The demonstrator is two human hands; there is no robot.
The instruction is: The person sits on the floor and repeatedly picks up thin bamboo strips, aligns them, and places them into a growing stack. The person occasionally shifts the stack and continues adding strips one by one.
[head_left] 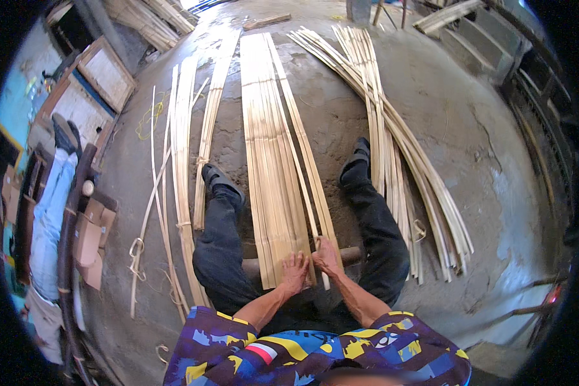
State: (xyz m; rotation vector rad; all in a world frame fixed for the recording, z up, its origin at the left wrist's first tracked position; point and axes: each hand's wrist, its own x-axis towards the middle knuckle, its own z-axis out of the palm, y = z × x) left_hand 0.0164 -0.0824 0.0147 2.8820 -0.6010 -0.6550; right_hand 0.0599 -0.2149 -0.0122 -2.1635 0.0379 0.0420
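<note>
I sit on a concrete floor with my legs spread. Between them lies a flat row of several long pale bamboo strips (270, 161), their near ends resting over a round wooden log (350, 255). My left hand (296, 269) presses flat on the near ends of the strips, fingers spread. My right hand (327, 256) pinches the near end of one thin strip (305, 151) at the row's right edge, which runs away from me at a slight angle.
A loose bundle of bamboo strips (405, 154) lies right of my right leg. More strips (180, 167) lie left of my left leg. Wooden frames (103, 74), cardboard boxes (90, 241) and a person in light blue trousers (51, 212) are at the far left.
</note>
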